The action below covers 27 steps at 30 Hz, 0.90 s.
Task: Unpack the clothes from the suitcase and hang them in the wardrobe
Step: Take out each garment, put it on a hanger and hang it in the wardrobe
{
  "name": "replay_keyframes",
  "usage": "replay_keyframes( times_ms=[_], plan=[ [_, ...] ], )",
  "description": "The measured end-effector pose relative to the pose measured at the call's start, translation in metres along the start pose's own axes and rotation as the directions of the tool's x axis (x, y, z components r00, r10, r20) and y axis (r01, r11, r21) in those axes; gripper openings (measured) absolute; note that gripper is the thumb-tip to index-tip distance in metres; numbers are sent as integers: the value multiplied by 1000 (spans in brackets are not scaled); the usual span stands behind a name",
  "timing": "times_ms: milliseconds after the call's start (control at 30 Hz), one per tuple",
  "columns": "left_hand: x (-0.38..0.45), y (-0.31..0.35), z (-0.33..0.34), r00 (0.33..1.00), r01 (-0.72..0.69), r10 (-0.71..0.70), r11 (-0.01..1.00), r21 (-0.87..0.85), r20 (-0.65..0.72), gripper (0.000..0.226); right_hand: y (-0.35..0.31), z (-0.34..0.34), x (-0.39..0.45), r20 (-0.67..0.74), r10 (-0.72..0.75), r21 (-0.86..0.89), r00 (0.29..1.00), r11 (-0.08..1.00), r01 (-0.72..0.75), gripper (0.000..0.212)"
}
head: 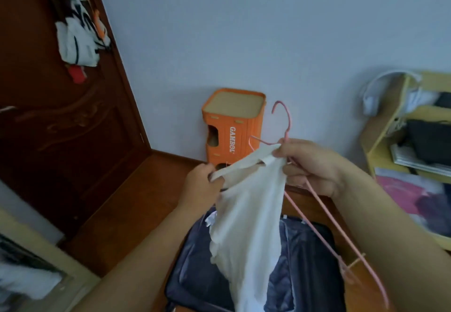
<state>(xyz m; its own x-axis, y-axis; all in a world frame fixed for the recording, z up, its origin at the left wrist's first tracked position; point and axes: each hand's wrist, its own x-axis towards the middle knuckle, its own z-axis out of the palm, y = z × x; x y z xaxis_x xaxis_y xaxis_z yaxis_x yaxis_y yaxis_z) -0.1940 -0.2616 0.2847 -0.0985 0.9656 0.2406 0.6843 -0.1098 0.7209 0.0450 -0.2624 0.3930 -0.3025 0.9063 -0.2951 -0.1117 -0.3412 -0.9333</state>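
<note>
The left hand [202, 182] pinches one strap of a white top [246, 226]. The right hand [310, 165] grips the other strap and a pink hanger [317, 214] together. The top hangs straight down between the hands, long way up and down, above the open dark suitcase [307, 275] on the wood floor [127, 209]. The hanger's hook points up toward the wall, and its long bar slants down to the right. An orange box [231, 126] stands by the wall.
</note>
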Motion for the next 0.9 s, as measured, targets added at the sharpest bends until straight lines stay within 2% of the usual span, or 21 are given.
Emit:
replay_keyframes(
  times_ms=[33, 100, 133, 233, 300, 333, 367, 400, 433, 500, 567, 633, 700, 733, 767, 800, 833, 900],
  plan=[
    [-5, 3, 5, 1000, 17, -15, 996, -92, 25, 29, 1, -5, -1, 13, 26, 29, 1000, 999, -26, 11],
    [-12, 14, 8, 999, 20, -13, 986, -168, 44, 40, 6, -12, 0, 27, 90, 117, 996, 989, -92, 29],
    [-14, 20, 6, 998, -15, 23, 990, -143, 52, 45, 8, -12, -1, 34, 115, 154, 993, 981, -119, 34],
    [-8, 40, -6, 965, -258, 261, 958, 125, -5, 56, 20, -12, -6, 96, 187, 270, 978, 941, -206, 41],
    [1, 50, -13, 945, -328, 322, 937, 121, 65, 54, 26, -9, -12, 128, 177, 370, 976, 905, -212, 32],
    [4, 52, -14, 938, -321, 307, 945, 63, 159, 49, 27, -9, -14, 85, 157, 389, 984, 904, -178, 17],
    [6, 51, -13, 923, -297, 280, 954, 26, 264, 40, 27, -8, -16, -12, 134, 383, 991, 916, -119, 11],
    [6, 43, -12, 904, -277, 238, 959, 62, 356, 29, 29, -11, -17, -139, 109, 358, 984, 932, -53, 23],
    [5, 30, -10, 899, -272, 194, 950, 154, 392, 17, 29, -13, -18, -244, 78, 335, 967, 942, 9, 33],
    [-2, -7, -8, 938, -222, 91, 900, 375, 335, 11, 28, -15, -22, -385, 2, 308, 923, 943, 126, 43],
    [-12, -42, -9, 983, -33, -54, 890, 455, 178, 11, 26, -19, -27, -451, -35, 294, 892, 937, 185, 45],
    [-22, -69, -8, 968, 205, -242, 911, 358, 62, 21, 25, -19, -31, -475, -34, 289, 880, 938, 192, 45],
    [-30, -84, -5, 869, 458, -473, 880, 126, 144, 33, 29, -19, -31, -460, -10, 271, 888, 951, 151, 42],
    [-32, -86, -3, 775, 609, -569, 789, -83, 275, 38, 32, -19, -29, -456, -8, 245, 890, 960, 134, 41],
    [-34, -85, -1, 664, 742, -602, 605, -290, 444, 41, 34, -18, -28, -457, -9, 223, 889, 967, 124, 39],
    [-37, -84, 0, 599, 801, -590, 435, -412, 541, 42, 36, -18, -27, -460, -11, 204, 888, 972, 118, 38],
    [-38, -83, 0, 614, 785, -567, 369, -497, 549, 44, 36, -18, -27, -464, -8, 193, 886, 975, 110, 37],
    [-39, -83, -1, 722, 682, -532, 435, -588, 443, 65, 35, -20, -30, -471, 7, 182, 882, 979, 90, 35]
  ],
)
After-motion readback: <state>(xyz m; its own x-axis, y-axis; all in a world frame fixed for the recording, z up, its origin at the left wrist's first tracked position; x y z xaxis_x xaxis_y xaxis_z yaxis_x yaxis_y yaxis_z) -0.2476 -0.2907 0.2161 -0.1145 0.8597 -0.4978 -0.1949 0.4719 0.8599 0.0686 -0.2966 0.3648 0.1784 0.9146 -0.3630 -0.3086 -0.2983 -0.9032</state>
